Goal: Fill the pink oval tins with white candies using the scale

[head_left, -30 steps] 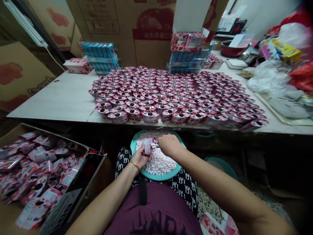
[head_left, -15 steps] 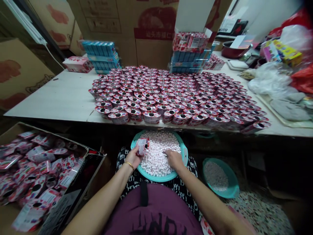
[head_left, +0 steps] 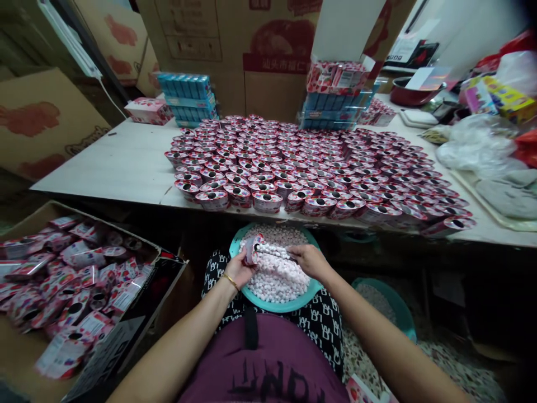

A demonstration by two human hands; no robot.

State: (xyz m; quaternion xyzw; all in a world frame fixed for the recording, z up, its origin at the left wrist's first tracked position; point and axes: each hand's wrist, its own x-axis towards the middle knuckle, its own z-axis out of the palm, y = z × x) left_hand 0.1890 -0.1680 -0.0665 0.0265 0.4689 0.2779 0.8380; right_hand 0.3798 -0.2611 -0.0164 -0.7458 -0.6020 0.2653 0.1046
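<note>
Your left hand [head_left: 240, 272] pinched a packet [head_left: 250, 252], its hole facing the loaded scoop [head_left: 280, 257] gripped in your right hand [head_left: 309, 261], seemingly so spills landed in the basin [head_left: 281, 307] below.

Muted light, gloom below

Cool light reaches the bench [head_left: 104, 162]; beneath it, shadow swallows detail. Plastic bags [head_left: 478, 140] catch pale glare. Outer edges stretch and soften, the upper right corner blackens, and the held pack [head_left: 250, 251] looks blurred.

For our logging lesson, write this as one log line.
left hand: holds packet; right hand: holds scoop of white pellets beside packet; basin: pellets inside
</note>
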